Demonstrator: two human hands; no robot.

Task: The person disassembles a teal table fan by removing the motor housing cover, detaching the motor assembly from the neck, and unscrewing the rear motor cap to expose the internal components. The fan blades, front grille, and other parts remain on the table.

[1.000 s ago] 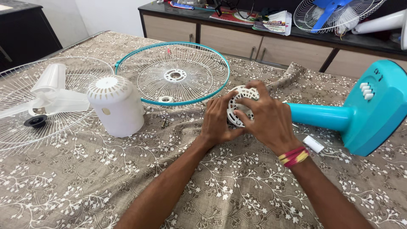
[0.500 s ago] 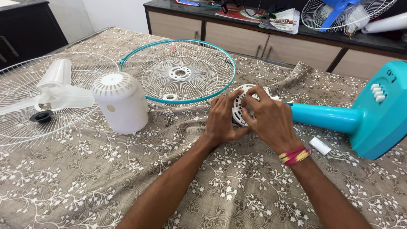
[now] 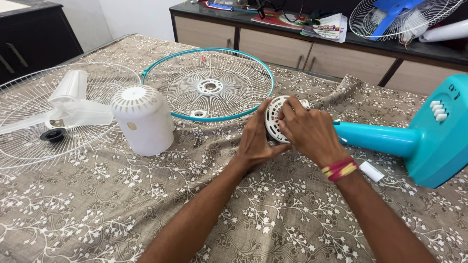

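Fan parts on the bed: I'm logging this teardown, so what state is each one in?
Left hand: gripping the white slotted disc.
Right hand: clasped over the disc.
Teal fan stand: lying on its side.
Teal-rimmed grille: detached, flat.
White motor cover: removed, upright.
White blade: resting on the white grille.

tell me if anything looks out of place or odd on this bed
A small screw lies loose on the patterned cloth beside the white motor cover, easily lost. Both hands grip the slotted white part.
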